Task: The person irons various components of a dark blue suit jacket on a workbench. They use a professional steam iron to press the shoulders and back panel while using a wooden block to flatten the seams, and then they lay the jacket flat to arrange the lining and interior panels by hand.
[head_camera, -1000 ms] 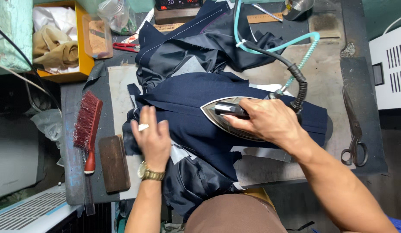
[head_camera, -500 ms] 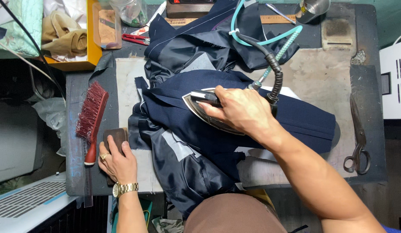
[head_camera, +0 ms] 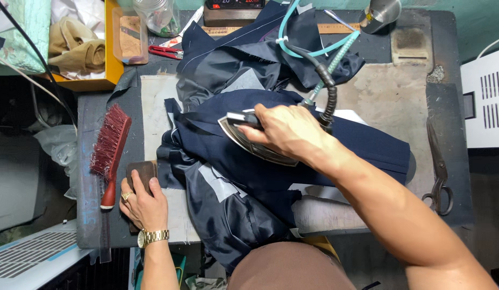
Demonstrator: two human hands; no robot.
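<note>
R hand [head_camera: 287, 129] gripped the iron [head_camera: 249, 140] on the navy jacket [head_camera: 271, 177], L hand [head_camera: 144, 201] closed round a wooden block [head_camera: 142, 173]; iron resting too long w/ eyes off it could've scorched the cloth.

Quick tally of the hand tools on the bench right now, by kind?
Iron: 1, under right hand
Brush: 1
Wood block: 1, under left hand
Black shears: 1
Red scissors: 1
Ruler: 1
Total: 6

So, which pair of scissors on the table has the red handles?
The small scissors at the far edge, beside the yellow box, have red handles. The large shears at the right edge are plain dark metal.
</note>
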